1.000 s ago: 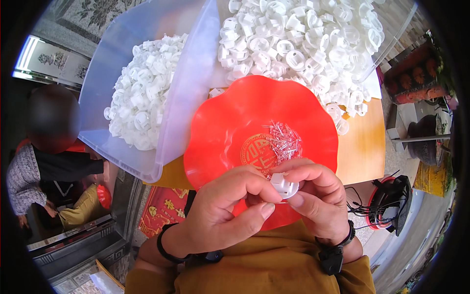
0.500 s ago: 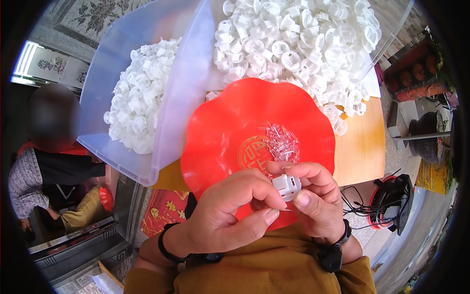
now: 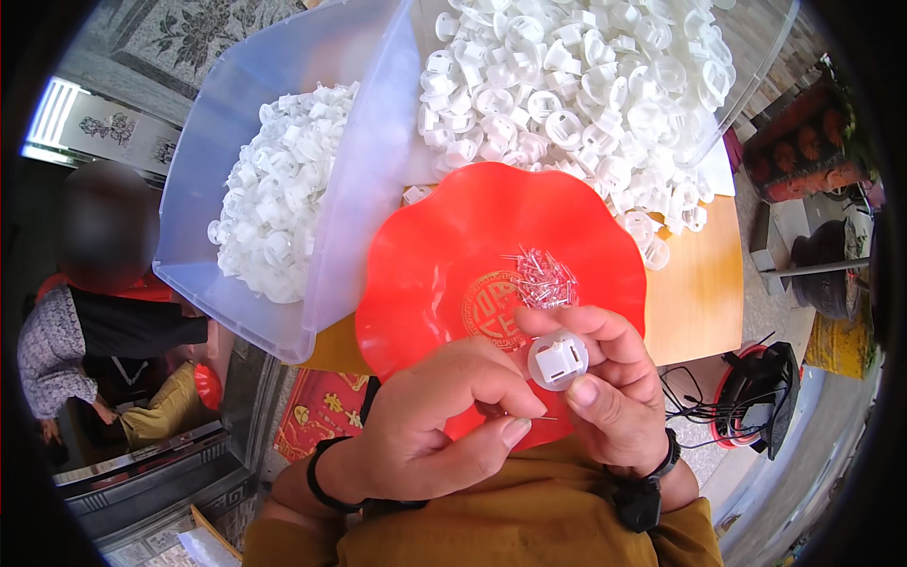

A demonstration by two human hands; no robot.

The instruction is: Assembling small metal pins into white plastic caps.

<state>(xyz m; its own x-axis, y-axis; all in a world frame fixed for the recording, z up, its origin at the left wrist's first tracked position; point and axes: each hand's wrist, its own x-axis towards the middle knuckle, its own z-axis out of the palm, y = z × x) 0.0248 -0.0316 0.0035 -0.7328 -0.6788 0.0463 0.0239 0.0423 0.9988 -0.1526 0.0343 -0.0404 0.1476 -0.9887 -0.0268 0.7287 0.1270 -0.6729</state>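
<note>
My right hand holds a small round white plastic part between thumb and fingers, its square socket facing me. My left hand pinches a thin metal pin just below that part, the tip close to it. Both hands hover over the near edge of a red scalloped plate, which carries a small heap of metal pins.
A clear plastic bin on the left holds white plastic parts; a second bin behind the plate is piled with more, some spilled on the wooden table. A person sits low at the left. Cables and a red-black object lie at the right.
My hands have shifted slightly right and the white part has turned so its socket faces me. My left hand now pinches a pin below it.
</note>
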